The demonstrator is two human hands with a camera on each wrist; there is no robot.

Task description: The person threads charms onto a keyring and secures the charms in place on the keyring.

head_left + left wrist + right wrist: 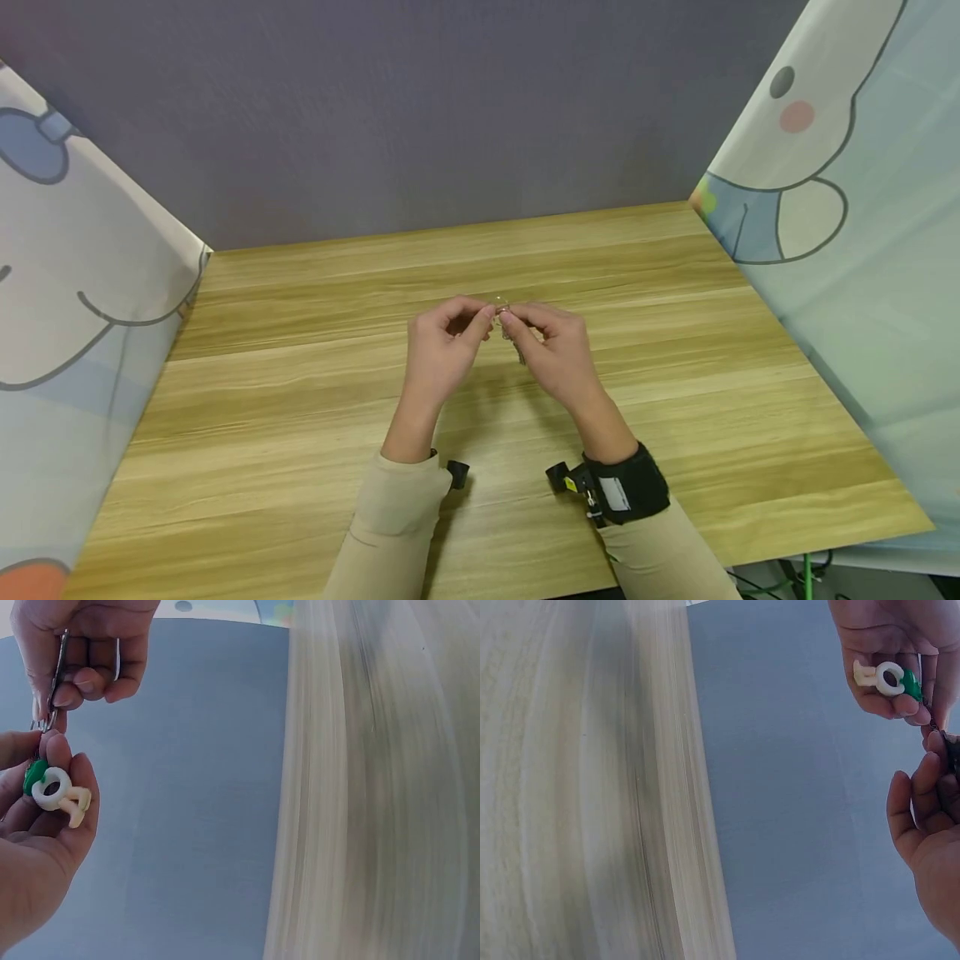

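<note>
Both hands meet fingertip to fingertip above the table, around a small metal key ring [501,300]. My left hand [444,348] pinches the keychain at the ring end with thumb and forefinger. Its charm [52,787], a white ring with a green piece and two cream leg shapes, hangs against the left fingers. My right hand [555,350] pinches the key ring from the other side. Thin metal keys [59,669] hang below the right fingers, seen edge-on in the left wrist view. The fingertips hide part of the ring.
The hands are over the middle of a wood-grain table [300,400]. A grey panel [450,125] stands along its back edge, with cartoon-printed curtains [847,275] at both sides. Cables [806,575] show below the front right edge.
</note>
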